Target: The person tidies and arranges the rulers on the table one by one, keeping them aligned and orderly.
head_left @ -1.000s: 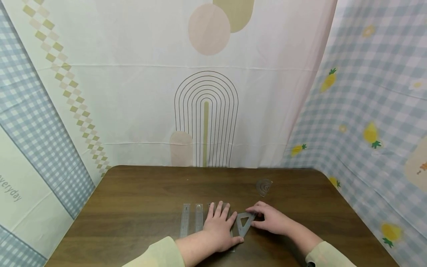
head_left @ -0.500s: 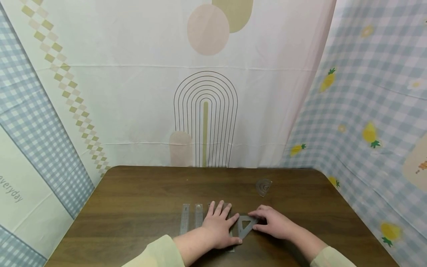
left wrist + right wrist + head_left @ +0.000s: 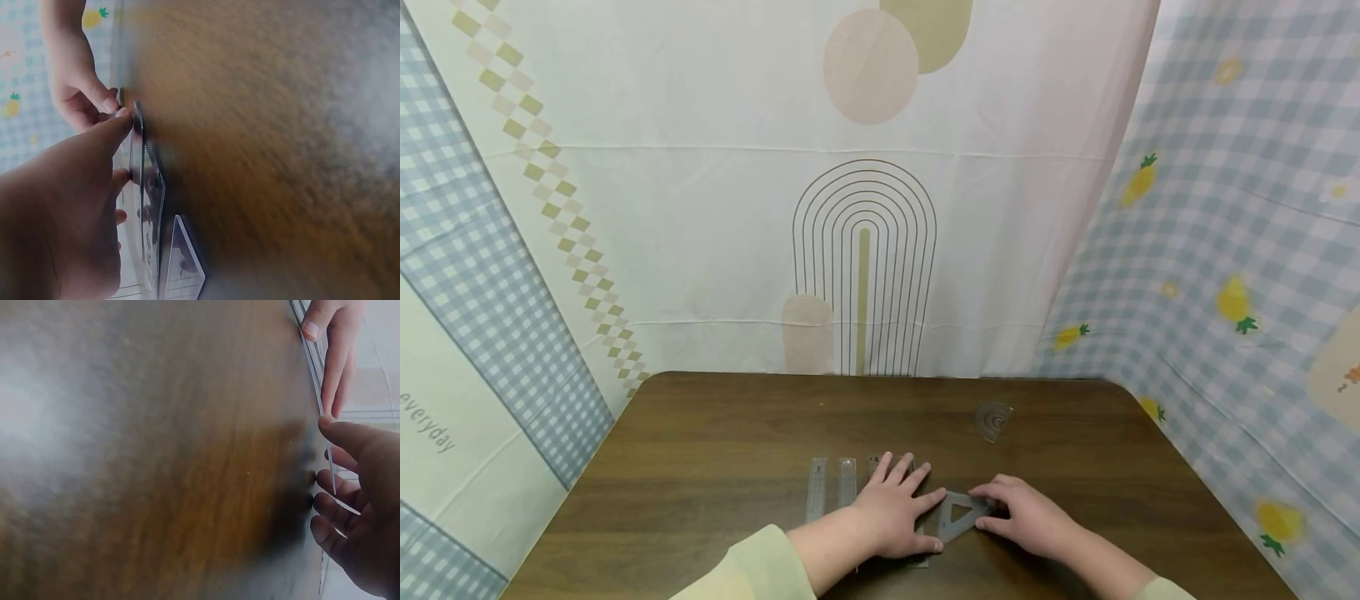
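Observation:
My left hand [image 3: 891, 518] lies with fingers spread across clear ruler-like plastic pieces, covering much of them. One clear piece [image 3: 921, 563] pokes out beneath its thumb. Just right of it is a grey-clear triangular set square [image 3: 948, 528] with a cut-out middle. My right hand [image 3: 1028, 513] pinches the set square's right corner between thumb and fingers. In the right wrist view the thumb [image 3: 337, 428] sits on the thin edge of the plastic. Left of my left hand are two clear rulers [image 3: 816, 490], side by side and partly behind my forearm.
A clear protractor [image 3: 993, 421] lies farther back on the right. Everything rests on a brown wood-grain table [image 3: 715, 467] with rounded far corners. Patterned cloths [image 3: 715, 250] hang behind the table and along both sides.
My right hand has moved right and nearer to me, and the set square has shifted and turned with it. My left fingers have moved slightly right; the protractor stays in place.

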Tool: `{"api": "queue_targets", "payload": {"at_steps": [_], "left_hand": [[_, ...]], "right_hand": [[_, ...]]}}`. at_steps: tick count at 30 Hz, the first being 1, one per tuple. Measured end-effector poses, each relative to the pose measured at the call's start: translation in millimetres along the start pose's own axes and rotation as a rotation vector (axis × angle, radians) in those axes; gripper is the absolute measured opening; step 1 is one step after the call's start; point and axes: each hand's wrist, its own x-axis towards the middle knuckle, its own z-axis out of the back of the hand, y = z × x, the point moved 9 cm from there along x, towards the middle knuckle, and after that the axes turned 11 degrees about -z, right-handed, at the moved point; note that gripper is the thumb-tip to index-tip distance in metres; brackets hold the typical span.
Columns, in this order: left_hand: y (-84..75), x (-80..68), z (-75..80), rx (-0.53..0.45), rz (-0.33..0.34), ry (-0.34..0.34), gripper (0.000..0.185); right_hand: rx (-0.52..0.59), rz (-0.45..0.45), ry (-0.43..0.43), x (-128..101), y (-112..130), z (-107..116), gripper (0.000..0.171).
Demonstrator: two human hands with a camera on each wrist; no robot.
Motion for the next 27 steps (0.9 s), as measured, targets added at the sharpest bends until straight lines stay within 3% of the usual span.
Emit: {"api": "queue_targets", "payload": {"at_steps": [10,18,27], "left_hand": [[-4.1,-1.8,4.0,0.002,-0.044,-0.010,0.066],[-6.3,-1.5,3.6,-0.002,-0.071,-0.006,0.062],[-10.8,-2.1,3.6,0.024,-0.096,-0.017,0.062]], "right_hand": [[-0.064,0.016,-0.083,-11.0,2.5,-1.8,0.046],[-0.018,0.023,-0.027,-15.8,0.2,-4.4,0.047],[0.038,0.051,-0.024,-21.7,-4.0,-5.6,0.044]]}}
